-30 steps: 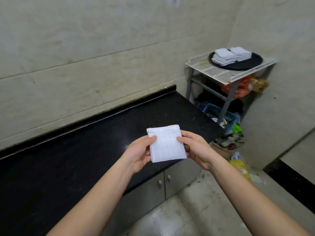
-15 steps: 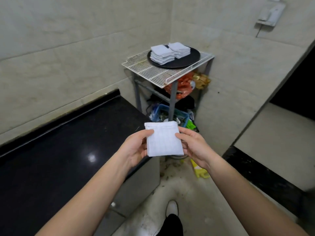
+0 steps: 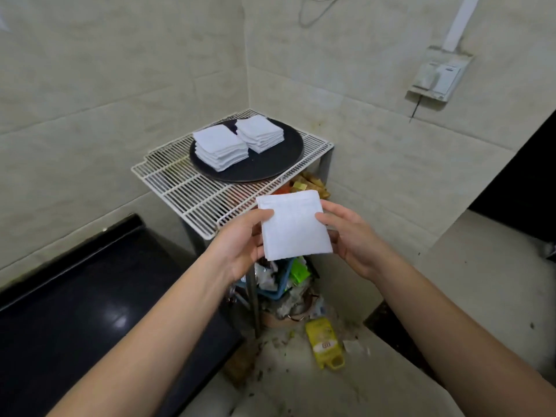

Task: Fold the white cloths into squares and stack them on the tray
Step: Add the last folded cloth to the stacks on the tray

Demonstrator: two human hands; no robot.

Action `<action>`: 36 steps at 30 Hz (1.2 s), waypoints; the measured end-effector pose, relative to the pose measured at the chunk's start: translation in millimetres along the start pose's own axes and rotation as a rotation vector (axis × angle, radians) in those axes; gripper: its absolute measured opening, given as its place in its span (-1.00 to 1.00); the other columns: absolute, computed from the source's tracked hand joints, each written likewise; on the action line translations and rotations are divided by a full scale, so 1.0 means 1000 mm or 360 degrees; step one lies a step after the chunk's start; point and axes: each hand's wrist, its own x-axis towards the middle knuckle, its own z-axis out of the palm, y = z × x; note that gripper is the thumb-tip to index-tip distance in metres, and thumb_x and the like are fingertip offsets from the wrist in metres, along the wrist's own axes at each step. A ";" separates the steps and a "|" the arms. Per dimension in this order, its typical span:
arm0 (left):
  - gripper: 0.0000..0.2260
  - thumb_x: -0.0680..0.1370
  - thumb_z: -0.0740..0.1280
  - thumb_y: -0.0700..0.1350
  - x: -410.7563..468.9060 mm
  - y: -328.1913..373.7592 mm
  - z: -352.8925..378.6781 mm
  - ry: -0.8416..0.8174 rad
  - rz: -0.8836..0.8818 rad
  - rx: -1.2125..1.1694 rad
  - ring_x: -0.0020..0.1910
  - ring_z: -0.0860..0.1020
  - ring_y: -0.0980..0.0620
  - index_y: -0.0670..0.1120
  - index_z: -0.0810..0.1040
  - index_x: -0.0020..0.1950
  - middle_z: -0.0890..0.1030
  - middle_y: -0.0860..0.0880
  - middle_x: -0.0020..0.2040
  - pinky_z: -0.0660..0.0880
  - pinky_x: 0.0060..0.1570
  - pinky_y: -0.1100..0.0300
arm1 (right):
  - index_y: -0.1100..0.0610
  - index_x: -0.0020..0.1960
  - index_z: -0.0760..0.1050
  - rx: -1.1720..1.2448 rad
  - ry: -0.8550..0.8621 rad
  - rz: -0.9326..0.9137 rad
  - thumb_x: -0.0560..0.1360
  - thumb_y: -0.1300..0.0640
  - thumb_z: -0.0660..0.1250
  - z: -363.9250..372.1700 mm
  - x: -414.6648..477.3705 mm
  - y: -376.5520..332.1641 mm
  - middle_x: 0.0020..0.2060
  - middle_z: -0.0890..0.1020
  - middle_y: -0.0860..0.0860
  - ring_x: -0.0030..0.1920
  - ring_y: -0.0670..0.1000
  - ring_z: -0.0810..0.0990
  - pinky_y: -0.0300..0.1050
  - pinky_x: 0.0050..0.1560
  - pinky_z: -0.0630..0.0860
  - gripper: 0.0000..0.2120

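Note:
A white cloth [image 3: 293, 225] folded into a square is held flat in the air between both hands. My left hand [image 3: 240, 246] grips its left edge and my right hand [image 3: 350, 239] grips its right edge. Beyond it, a round black tray [image 3: 270, 165] rests on a white wire rack [image 3: 186, 188] in the room's corner. Two stacks of folded white cloths sit on the tray: the left stack [image 3: 221, 147] and the right stack [image 3: 261, 133]. The held cloth hovers over the rack's near corner, short of the tray.
A black countertop [image 3: 90, 296] runs along the left wall. Below the rack are a blue basket [image 3: 279, 285] with clutter, orange bags and a yellow bottle [image 3: 323, 341] on the dirty floor. A wall switch box [image 3: 436, 76] is mounted at upper right.
The view has turned right and closed in on the rack. Both hands carried the folded cloth from over the counter to just in front of the tray.

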 end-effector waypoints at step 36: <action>-0.97 0.53 0.29 -0.25 0.287 0.182 0.012 0.0768 0.0222 0.0046 -0.28 0.54 -0.05 -0.16 0.52 -0.06 0.52 -0.09 -0.18 0.56 -0.34 0.14 | 0.06 0.31 0.53 -0.0334 -0.0692 0.0179 0.62 0.17 0.30 0.012 0.426 -0.126 0.07 0.73 0.05 0.08 0.06 0.71 0.00 0.07 0.63 -0.73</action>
